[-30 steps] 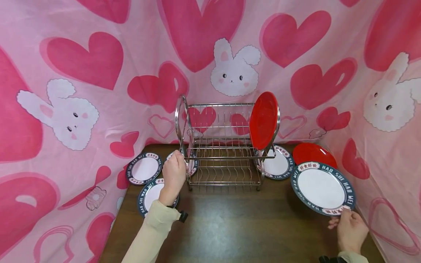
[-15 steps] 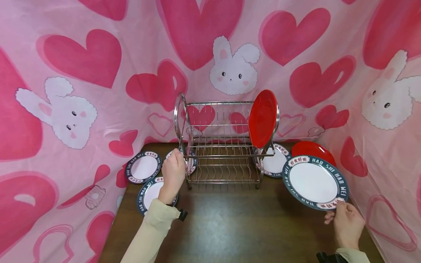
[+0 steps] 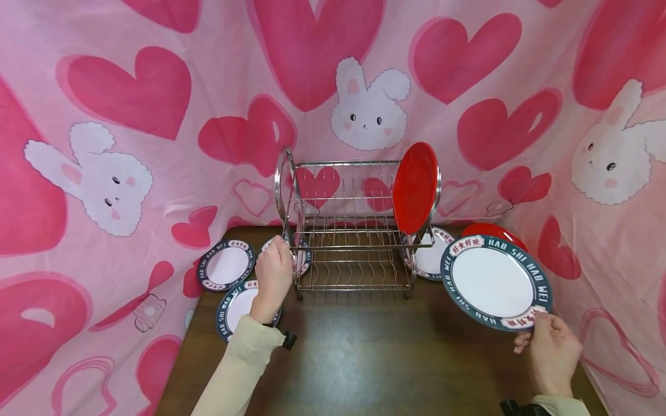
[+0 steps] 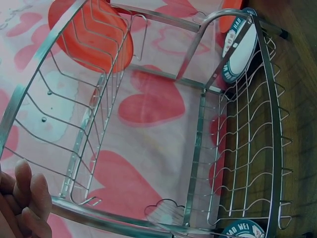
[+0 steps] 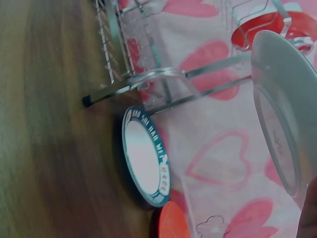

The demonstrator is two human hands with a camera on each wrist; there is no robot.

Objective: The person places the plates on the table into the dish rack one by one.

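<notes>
My right hand [image 3: 555, 355] pinches the near right rim of a white plate [image 3: 494, 283] with a dark teal lettered border, thumb on top and fingers underneath. The plate is held tilted over the table's right side, and its pale underside [image 5: 285, 124] shows in the right wrist view. My left hand [image 3: 274, 277] grips the left end of a two-tier metal dish rack [image 3: 354, 248]; its curled fingers [image 4: 37, 196] lie at the frame in the left wrist view. A red plate [image 3: 415, 188] stands on edge at the right end of the rack's upper tier.
Another red plate [image 3: 486, 230] lies behind the held one, partly hidden. A teal-bordered plate [image 3: 430, 260] lies by the rack's right foot. To the left are more such plates, one farther back [image 3: 227, 266] and one partly under my left forearm. Printed pink cloth walls enclose the wooden table [image 3: 354, 358].
My right hand has brought the held plate slightly left and up in the head view, covering more of the red plate behind it. The left hand has stayed at the rack.
</notes>
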